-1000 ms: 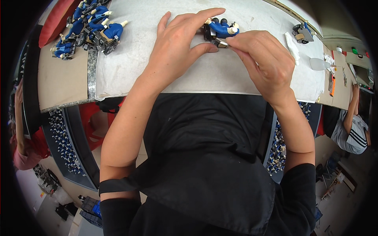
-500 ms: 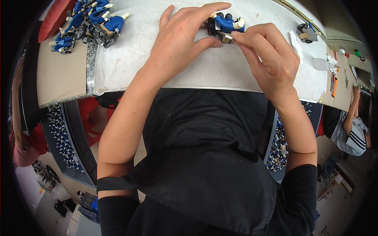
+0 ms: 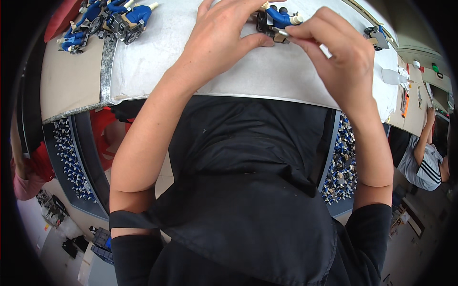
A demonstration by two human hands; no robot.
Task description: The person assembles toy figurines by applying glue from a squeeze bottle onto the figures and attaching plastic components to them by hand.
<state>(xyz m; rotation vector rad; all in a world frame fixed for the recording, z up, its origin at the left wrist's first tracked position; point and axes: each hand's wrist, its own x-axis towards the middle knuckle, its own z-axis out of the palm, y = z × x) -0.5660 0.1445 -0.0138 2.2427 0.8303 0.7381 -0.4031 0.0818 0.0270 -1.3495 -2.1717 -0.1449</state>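
Note:
A toy figure (image 3: 281, 18) with a blue body and pale head sits in a small dark wheeled chair on the white-covered tabletop. My left hand (image 3: 217, 40) steadies it from the left, thumb at the chair's near side and fingers curved toward its far side. My right hand (image 3: 341, 55) is closed in a pinch on a small pale stick (image 3: 281, 33), whose tip meets the near edge of the chair. The stick's other end is hidden by my fingers, so its exact kind does not show.
Several similar toys (image 3: 119, 21) are heaped at the far left, and another toy (image 3: 377, 38) lies at the far right. A translucent bottle (image 3: 393, 76) and an orange cutter (image 3: 405, 104) lie at right. Bins of toys (image 3: 339, 167) flank me; a person in grey (image 3: 422, 162) is at right.
The view has shifted a little, so the table and toys appear higher. My right hand has turned slightly at the toy, keeping its pinch on the stick; the left keeps its hold.

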